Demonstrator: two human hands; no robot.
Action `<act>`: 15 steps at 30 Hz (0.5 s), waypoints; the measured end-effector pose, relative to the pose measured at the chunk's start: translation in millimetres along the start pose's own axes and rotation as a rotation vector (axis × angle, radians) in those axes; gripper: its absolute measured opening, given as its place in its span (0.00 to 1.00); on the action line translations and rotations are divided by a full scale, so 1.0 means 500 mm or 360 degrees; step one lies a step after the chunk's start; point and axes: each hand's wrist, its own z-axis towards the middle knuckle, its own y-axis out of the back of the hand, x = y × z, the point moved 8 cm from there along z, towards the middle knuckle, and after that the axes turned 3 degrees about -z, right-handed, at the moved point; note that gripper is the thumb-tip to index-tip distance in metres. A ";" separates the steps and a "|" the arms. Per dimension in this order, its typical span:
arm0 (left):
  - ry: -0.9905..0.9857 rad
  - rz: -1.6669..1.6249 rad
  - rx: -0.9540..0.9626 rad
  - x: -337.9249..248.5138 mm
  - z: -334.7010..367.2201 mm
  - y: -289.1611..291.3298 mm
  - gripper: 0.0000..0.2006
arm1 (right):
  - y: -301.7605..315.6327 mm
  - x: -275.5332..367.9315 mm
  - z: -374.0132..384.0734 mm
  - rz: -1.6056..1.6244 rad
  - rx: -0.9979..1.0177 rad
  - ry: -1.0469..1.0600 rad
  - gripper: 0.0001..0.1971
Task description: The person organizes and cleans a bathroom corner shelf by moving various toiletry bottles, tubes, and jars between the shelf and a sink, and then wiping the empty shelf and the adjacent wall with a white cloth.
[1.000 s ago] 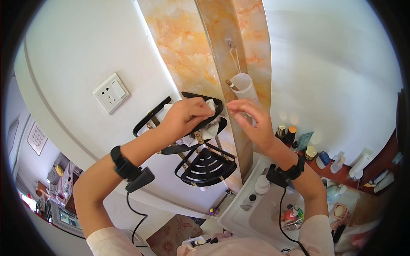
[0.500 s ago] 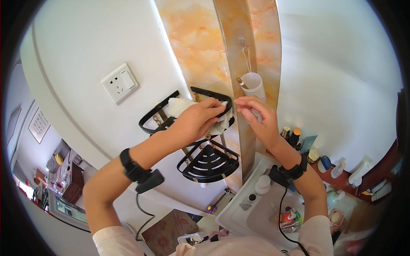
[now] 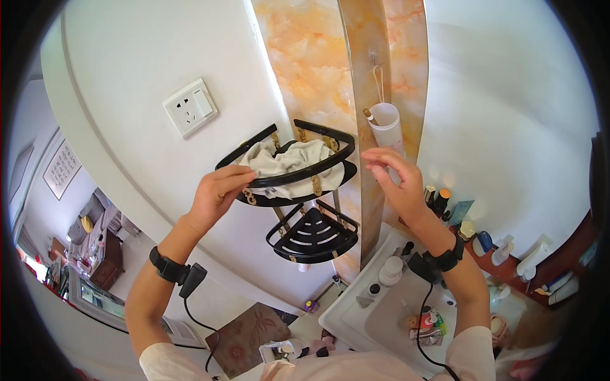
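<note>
A crumpled off-white cloth lies in the upper basket of a black corner shelf, partly behind its front rail. My left hand is at the rail's left end, thumb and fingers pinched together at the cloth's edge. My right hand is raised to the right of the shelf, apart from it. Its fingers are loosely bent, the thumb stands away from them, and nothing is in it. Below hangs the lower slotted basket, with nothing on it.
A white cup hangs by a cord on the marbled wall. A white socket is on the left wall. The white sink stands below right, with bottles along a reddish-brown ledge. A patterned mat lies on the floor.
My left hand has moved from the right side of the upper basket to its left end. The cloth now lies more spread in the basket. My right hand stays almost where it was.
</note>
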 end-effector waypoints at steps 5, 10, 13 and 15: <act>0.0504 -0.0290 -0.0346 0.050 -0.033 0.030 0.05 | 0.017 0.000 -0.014 0.0001 -0.0015 -0.0139 0.10; 0.0704 -0.0887 -0.0805 -0.004 0.013 0.054 0.04 | 0.010 0.003 -0.017 0.0048 0.0008 -0.0137 0.10; 0.0565 -0.1198 -0.0765 -0.055 0.053 0.037 0.04 | -0.028 0.030 -0.006 0.0163 -0.0009 -0.0102 0.12; 0.0535 -0.1382 -0.0630 -0.087 0.068 -0.009 0.04 | -0.053 0.057 -0.001 0.0246 -0.0049 -0.0089 0.12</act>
